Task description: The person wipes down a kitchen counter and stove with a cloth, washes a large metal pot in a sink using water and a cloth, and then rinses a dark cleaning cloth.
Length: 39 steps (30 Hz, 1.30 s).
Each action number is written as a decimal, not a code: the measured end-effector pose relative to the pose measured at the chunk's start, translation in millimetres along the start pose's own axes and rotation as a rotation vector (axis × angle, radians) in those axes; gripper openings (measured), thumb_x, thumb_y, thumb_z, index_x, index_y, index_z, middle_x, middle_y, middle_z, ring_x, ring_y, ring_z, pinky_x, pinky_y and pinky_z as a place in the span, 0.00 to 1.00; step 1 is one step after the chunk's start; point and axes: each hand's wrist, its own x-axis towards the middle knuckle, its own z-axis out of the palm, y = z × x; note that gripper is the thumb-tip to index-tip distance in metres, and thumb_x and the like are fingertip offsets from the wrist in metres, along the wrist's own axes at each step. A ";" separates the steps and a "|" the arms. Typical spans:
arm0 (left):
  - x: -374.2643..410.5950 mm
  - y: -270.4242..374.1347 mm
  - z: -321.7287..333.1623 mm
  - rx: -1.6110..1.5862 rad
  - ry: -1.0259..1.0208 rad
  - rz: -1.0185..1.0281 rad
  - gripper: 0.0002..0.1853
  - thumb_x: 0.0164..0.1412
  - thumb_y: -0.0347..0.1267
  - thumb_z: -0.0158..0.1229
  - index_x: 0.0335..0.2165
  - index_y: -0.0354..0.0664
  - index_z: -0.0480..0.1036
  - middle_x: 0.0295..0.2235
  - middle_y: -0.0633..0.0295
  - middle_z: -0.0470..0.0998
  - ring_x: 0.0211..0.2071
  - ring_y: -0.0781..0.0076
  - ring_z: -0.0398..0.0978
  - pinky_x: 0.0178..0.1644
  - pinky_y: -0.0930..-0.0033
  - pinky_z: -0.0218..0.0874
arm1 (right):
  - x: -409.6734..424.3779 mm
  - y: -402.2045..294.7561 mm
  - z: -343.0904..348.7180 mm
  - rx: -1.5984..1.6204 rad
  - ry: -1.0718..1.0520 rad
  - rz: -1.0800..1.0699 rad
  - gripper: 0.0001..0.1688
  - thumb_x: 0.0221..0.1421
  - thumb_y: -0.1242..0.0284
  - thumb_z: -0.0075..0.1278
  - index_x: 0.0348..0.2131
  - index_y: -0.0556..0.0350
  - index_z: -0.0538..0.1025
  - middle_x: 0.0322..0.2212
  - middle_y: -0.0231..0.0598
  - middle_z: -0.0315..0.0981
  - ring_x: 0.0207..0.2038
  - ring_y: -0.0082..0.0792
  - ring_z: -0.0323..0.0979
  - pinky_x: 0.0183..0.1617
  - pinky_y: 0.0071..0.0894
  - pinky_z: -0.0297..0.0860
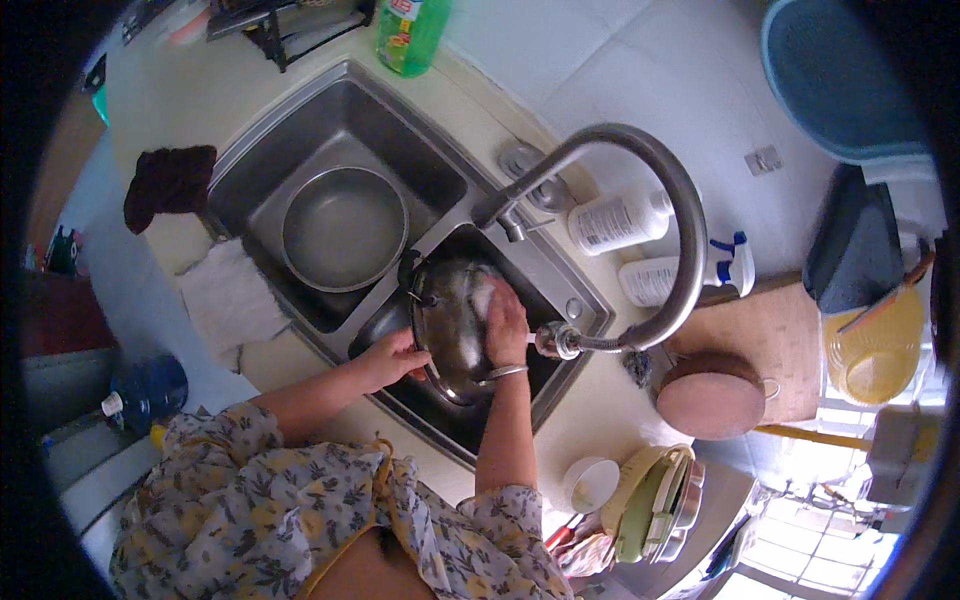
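Note:
A shiny metal pan [454, 334] is tilted on its side over the right basin [442, 427] of a double stainless steel sink. My left hand [397, 356] grips its near left rim, thumb on the outer side. Against the pan's outer surface, my right hand [507, 322] presses something white [484, 297], a sponge or cloth; the fingers partly hide it. A ring-like fitting and a dark handle [409, 268] show at the pan's upper left. Just right of my right hand hangs the spray head [556, 340] of the arched faucet [694, 225].
A round metal pan [345, 229] rests in the left basin [360, 112]. White cloth [234, 304] and dark cloth [171, 186] lie left. Behind stand a green bottle [411, 37], white bottle [619, 221] and spray bottle [652, 281]. Rightward are a cutting board [787, 337] and white bowl [591, 484].

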 end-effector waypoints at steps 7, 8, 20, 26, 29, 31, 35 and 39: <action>-16.7 0.9 6.9 -0.325 0.172 -0.111 0.20 0.57 0.22 0.47 0.49 0.42 0.60 0.41 0.63 0.70 0.41 0.73 0.69 0.40 0.68 0.66 | -44.4 68.0 20.3 0.410 0.057 0.297 0.22 0.54 0.72 0.37 0.48 0.60 0.68 0.47 0.48 0.66 0.51 0.42 0.63 0.55 0.33 0.57; -19.9 5.9 4.5 -0.313 0.185 -0.122 0.23 0.57 0.21 0.46 0.52 0.44 0.58 0.45 0.63 0.68 0.44 0.72 0.67 0.43 0.66 0.65 | -39.0 24.2 14.4 0.308 -0.059 0.217 0.25 0.49 0.74 0.38 0.49 0.61 0.67 0.52 0.49 0.61 0.53 0.47 0.59 0.57 0.34 0.55; -4.2 -9.0 0.1 -0.157 0.165 -0.149 0.30 0.48 0.15 0.44 0.51 0.48 0.61 0.40 0.63 0.72 0.36 0.77 0.70 0.33 0.74 0.63 | 61.0 -17.8 27.0 -0.023 -0.113 0.257 0.25 0.46 0.52 0.51 0.42 0.44 0.73 0.48 0.46 0.65 0.51 0.48 0.61 0.55 0.50 0.55; 7.8 -63.9 -11.9 0.132 0.446 0.034 0.25 0.46 0.18 0.43 0.47 0.38 0.63 0.37 0.54 0.72 0.37 0.61 0.69 0.41 0.61 0.60 | 14.3 69.4 39.8 0.275 0.334 0.341 0.24 0.47 0.58 0.50 0.36 0.61 0.74 0.35 0.51 0.73 0.41 0.48 0.70 0.48 0.38 0.63; 4.4 -44.9 -10.2 0.167 0.543 -0.157 0.22 0.45 0.19 0.44 0.44 0.34 0.63 0.36 0.50 0.72 0.39 0.55 0.67 0.47 0.60 0.57 | 11.8 21.4 8.1 -0.095 0.156 0.391 0.21 0.46 0.61 0.50 0.34 0.62 0.74 0.31 0.49 0.75 0.36 0.48 0.72 0.45 0.38 0.65; 14.3 -88.3 -32.3 0.171 0.534 -0.016 0.21 0.45 0.19 0.44 0.42 0.34 0.63 0.37 0.50 0.72 0.39 0.56 0.68 0.47 0.62 0.57 | 28.5 -27.2 6.2 0.159 0.328 0.397 0.19 0.43 0.66 0.51 0.35 0.61 0.74 0.26 0.45 0.74 0.30 0.38 0.72 0.37 0.34 0.67; 1.5 -27.4 -8.4 -0.019 0.540 -0.073 0.21 0.45 0.17 0.43 0.42 0.34 0.63 0.36 0.52 0.71 0.40 0.61 0.68 0.46 0.64 0.59 | 75.1 -15.8 19.4 0.724 0.583 0.375 0.24 0.41 0.70 0.53 0.41 0.61 0.73 0.25 0.42 0.72 0.27 0.30 0.69 0.33 0.30 0.66; -0.4 -8.2 -1.8 -0.237 0.420 0.032 0.22 0.46 0.17 0.45 0.43 0.36 0.62 0.36 0.58 0.71 0.38 0.67 0.69 0.44 0.67 0.62 | 112.7 -12.5 8.2 0.322 0.334 0.307 0.22 0.40 0.70 0.51 0.38 0.63 0.73 0.17 0.36 0.72 0.22 0.24 0.67 0.27 0.28 0.64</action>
